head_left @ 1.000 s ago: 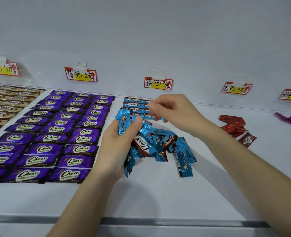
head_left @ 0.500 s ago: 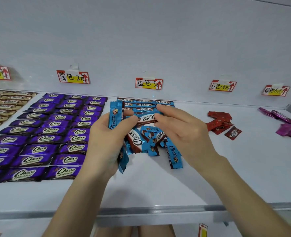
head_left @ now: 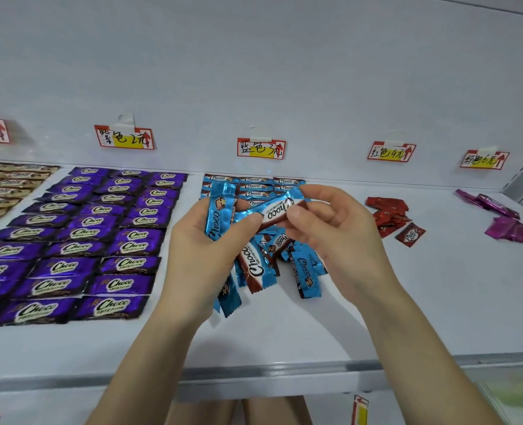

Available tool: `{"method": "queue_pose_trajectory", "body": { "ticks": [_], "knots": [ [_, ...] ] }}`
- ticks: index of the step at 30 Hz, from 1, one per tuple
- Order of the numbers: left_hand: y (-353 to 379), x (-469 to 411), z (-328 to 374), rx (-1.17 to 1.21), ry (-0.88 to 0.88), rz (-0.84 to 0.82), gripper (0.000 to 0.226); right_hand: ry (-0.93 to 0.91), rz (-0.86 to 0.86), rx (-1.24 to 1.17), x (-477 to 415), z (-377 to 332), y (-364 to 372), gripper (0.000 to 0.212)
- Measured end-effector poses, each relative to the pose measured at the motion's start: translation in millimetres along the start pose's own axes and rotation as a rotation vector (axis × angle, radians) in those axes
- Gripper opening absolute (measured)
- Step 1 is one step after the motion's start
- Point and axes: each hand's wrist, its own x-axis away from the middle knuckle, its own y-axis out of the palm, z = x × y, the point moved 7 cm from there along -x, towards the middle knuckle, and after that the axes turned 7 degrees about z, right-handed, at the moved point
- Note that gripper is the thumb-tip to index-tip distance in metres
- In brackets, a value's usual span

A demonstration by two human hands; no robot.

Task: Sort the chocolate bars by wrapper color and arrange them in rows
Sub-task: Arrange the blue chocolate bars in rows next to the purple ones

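The right hand (head_left: 330,231) pinches one blue Choco bar (head_left: 280,210) near its right end, above the loose blue pile (head_left: 303,268) at the middle of the shelf (head_left: 284,338). The left hand (head_left: 198,256) grips a bunch of blue bars (head_left: 218,216), at least two. I judge the bar light, with slippery, crinkly foil, so the flat sealed ends are safest to hold. The purple bars (head_left: 79,240) lie in three columns. Five price tags (head_left: 260,148) hang on the far wall.

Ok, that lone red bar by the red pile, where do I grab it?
Pinch the red bar across its middle, from above and the right: it lies flat, label up, beside the red pile, with bare shelf on that side.
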Motion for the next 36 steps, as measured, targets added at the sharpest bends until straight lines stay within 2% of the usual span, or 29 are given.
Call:
{"method": "queue_pose_trajectory", "body": {
  "ticks": [3,6,8,9,11,14,16,18,19,22,25,29,36],
  "knots": [
    [3,2,0,0.012,-0.076,-0.113,0.020,-0.003,-0.097,0.061,-15,-8,-1,0.015],
    [2,0,3,0.014,-0.111,-0.139,0.027,-0.105,-0.376,0.321,-18,-23,11,0.022],
    [6,-1,2,0.009,-0.135,-0.159,0.022,-0.149,-0.504,0.422,-16,-27,19,0.026],
    [8,-1,1,0.011,-0.145,-0.157,0.016,-0.163,-0.514,0.442,-16,-28,22,0.027],
    [9,-3,-3,0.022,-0.148,-0.098,0.005,-0.231,-0.425,0.478,-17,-30,19,0.024],
    [7,-6,-9,0.033,-0.119,0.034,0.007,-0.409,-0.239,0.682,-8,-33,12,0.010],
    [6,-8,-13,0.032,-0.108,0.094,0.008,-0.585,-0.215,0.866,3,-34,17,0.021],
    [8,-9,-18,0.015,-0.118,0.100,0.006,-0.753,-0.231,0.980,9,-32,20,0.020],
    [11,-9,-21,0.013,-0.140,0.087,0.003,-0.747,-0.238,0.988,7,-29,18,0.018],
    [13,-12,-32,0.053,-0.260,0.062,0.007,-0.435,-0.287,0.857,-22,-16,1,0.011],
    [10,-16,-38,0.114,-0.343,0.073,0.011,-0.273,-0.191,0.867,-70,4,-31,0.017],
    [7,-18,-42,0.151,-0.374,0.096,0.007,-0.260,-0.202,1.059,-114,31,-44,0.022],
    [0,-23,-48,0.127,-0.388,0.140,0.010,-0.314,-0.366,1.242,-127,57,-26,0.022]
  ]
}}
